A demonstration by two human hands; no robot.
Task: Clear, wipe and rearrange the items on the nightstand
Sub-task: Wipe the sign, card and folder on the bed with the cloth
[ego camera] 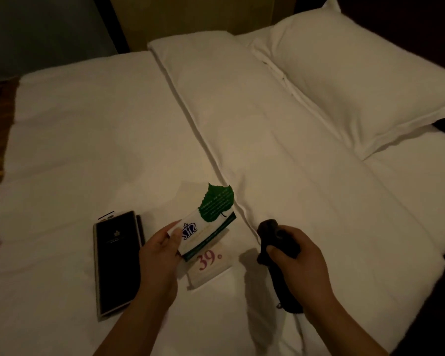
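Bedding: white duvet (88,124), smooth, with soft creases and a folded seam running diagonally from upper centre to lower centre. Two plump white pillows (357,80) lay in the upper right, piped at the edges. A flat tan headboard panel (190,16) stood along the top edge.

Task items, all in the lower centre on the duvet:
- Leaf card (208,222): stiff white rectangle with green bands, a blue crest and a serrated green leaf shape rising from its top edge. Fine print illegible.
- Number card (211,268): cream, with "39." in red. It lay flat, partly covered in view by the leaf card; contact between the two could not be judged.
- Black folder (116,260): long, matte and rectangular with a pale border and a small emblem, lying flat at lower left. A slim dark strip (139,227) lay along its right side.

Hands:
- Left hand (159,255): thumb and fingers pinched the lower left end of the leaf card.
- Right hand (296,260): fingers curled tightly round a dark elongated object (267,229), matte and rounded at the top. Its identity was unclear in the dim light.
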